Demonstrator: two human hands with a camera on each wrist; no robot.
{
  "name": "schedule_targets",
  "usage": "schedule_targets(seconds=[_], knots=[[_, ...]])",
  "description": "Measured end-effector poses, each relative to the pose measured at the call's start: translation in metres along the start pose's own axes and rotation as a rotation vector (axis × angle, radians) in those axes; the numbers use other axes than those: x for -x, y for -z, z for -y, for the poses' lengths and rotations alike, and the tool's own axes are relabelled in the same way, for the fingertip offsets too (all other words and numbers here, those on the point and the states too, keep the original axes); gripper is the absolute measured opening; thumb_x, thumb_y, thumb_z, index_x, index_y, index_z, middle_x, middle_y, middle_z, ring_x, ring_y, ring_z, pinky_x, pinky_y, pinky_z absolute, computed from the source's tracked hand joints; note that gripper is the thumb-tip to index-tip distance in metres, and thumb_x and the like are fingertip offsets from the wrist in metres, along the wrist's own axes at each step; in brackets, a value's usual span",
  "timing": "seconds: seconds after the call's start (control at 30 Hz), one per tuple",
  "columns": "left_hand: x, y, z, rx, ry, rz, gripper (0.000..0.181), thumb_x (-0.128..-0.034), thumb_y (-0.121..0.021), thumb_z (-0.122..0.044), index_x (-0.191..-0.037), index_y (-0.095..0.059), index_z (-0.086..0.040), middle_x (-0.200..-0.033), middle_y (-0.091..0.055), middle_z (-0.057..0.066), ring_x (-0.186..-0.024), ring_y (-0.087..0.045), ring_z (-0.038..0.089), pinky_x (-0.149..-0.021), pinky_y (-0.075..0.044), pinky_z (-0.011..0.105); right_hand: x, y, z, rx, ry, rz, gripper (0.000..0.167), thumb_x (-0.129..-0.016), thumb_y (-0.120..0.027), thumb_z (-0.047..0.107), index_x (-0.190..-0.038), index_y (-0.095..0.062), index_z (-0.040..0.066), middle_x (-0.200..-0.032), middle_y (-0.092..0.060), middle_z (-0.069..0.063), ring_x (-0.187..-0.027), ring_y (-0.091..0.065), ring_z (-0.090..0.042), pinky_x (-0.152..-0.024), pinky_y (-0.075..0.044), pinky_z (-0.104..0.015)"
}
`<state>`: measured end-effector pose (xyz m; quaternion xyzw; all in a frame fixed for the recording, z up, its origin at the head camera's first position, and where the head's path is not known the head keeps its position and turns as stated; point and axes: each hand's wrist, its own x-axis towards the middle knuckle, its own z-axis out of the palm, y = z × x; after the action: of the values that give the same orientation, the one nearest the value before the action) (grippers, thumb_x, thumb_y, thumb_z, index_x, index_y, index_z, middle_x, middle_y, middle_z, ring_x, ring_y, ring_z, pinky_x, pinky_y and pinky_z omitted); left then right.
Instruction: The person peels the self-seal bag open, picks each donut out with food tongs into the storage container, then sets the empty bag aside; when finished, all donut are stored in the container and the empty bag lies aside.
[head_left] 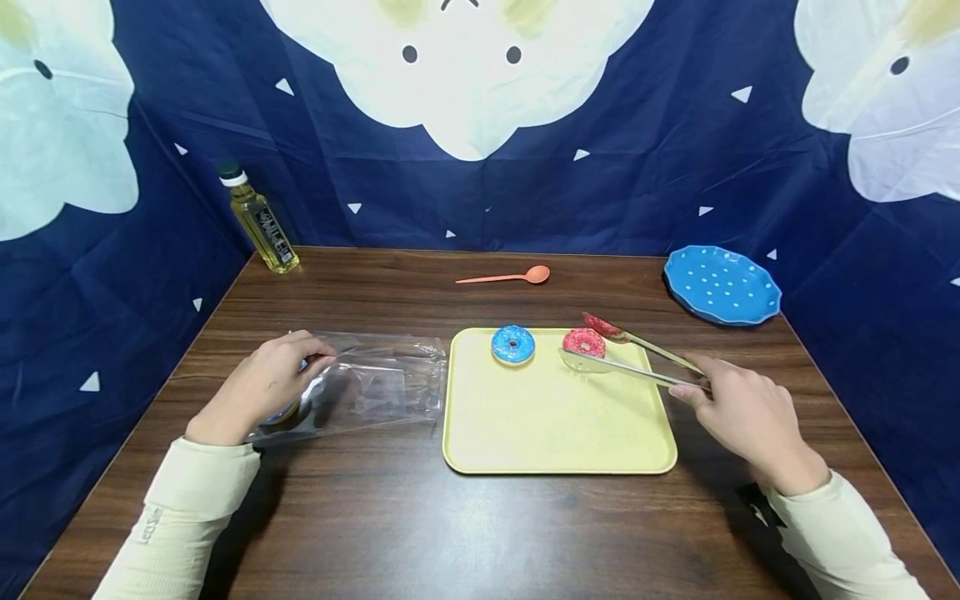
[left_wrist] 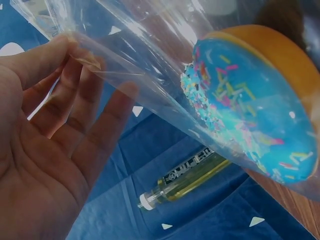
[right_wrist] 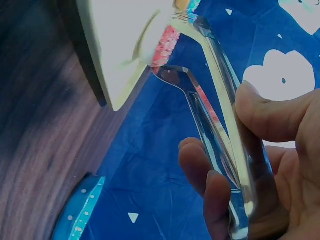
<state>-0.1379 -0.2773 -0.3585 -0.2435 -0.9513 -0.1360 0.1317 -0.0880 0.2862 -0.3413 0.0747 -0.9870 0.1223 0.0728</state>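
Pinching clear bag (head_left: 408, 375) with left hand (head_left: 270, 379), gripping tongs (right_wrist: 237, 130) with right hand (head_left: 750, 417) at pink donut (head_left: 577, 337), bottle (head_left: 264, 223), spoon (head_left: 537, 274), plate (head_left: 723, 285) along tabletop's (head_left: 375, 517) back edge

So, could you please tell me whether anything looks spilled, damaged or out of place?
Nothing stands out; I see no spill or damage. A blue donut sits on the tray and the tongs reach a pink one. The bottle leans in the head view, but that may be only the camera's angle.
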Motion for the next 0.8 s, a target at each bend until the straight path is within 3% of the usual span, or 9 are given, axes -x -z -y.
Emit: schedule_targets(seconds=[0.2, 0.47, 0.73, 0.8], knots=[[0.001, 0.000, 0.001, 0.007, 0.013, 0.008, 0.008, -0.0939, -0.071, -0.010, -0.097, -0.075, -0.004, -0.090, -0.069, 0.006, -0.080, -0.066, 0.023, -0.072, -0.054, 0.048, 0.000, 0.005, 0.004, 0.003, 0.015, -0.029, 0.046, -0.092, -0.074, 0.032, -0.129, -0.063, 0.008, -0.098, -0.071, -0.021, -0.071, -0.064, -0.045, -0.041, -0.039, -0.047], [0.000, 0.002, 0.000, 0.006, -0.007, -0.008, 0.006, -0.0930, -0.072, -0.008, -0.097, -0.075, -0.004, -0.089, -0.069, 0.005, -0.078, -0.065, 0.022, -0.071, -0.053, 0.047, -0.006, 0.010, 0.013, -0.001, 0.054, -0.051, 0.046, -0.092, -0.074, 0.033, -0.130, -0.063, 0.008, -0.082, -0.068, -0.009, -0.060, -0.059, -0.030, -0.040, -0.036, -0.043], [0.001, 0.005, -0.001, 0.018, 0.019, 0.005, 0.006, -0.0945, -0.071, -0.010, -0.098, -0.075, -0.006, -0.090, -0.068, 0.003, -0.077, -0.064, 0.019, -0.070, -0.053, 0.045, -0.017, 0.005, 0.031, -0.017, 0.140, -0.068, 0.046, -0.093, -0.073, 0.033, -0.129, -0.065, 0.007, -0.096, -0.072, -0.017, -0.062, -0.062, -0.029, -0.044, -0.041, -0.046], [0.002, 0.006, -0.001, 0.020, 0.027, 0.007, 0.007, -0.0947, -0.071, -0.011, -0.098, -0.075, -0.007, -0.090, -0.068, 0.003, -0.077, -0.064, 0.019, -0.070, -0.053, 0.046, -0.020, 0.003, 0.036, -0.022, 0.161, -0.066, 0.047, -0.093, -0.073, 0.033, -0.129, -0.065, 0.006, -0.093, -0.072, -0.015, -0.061, -0.061, -0.028, -0.045, -0.042, -0.047]])
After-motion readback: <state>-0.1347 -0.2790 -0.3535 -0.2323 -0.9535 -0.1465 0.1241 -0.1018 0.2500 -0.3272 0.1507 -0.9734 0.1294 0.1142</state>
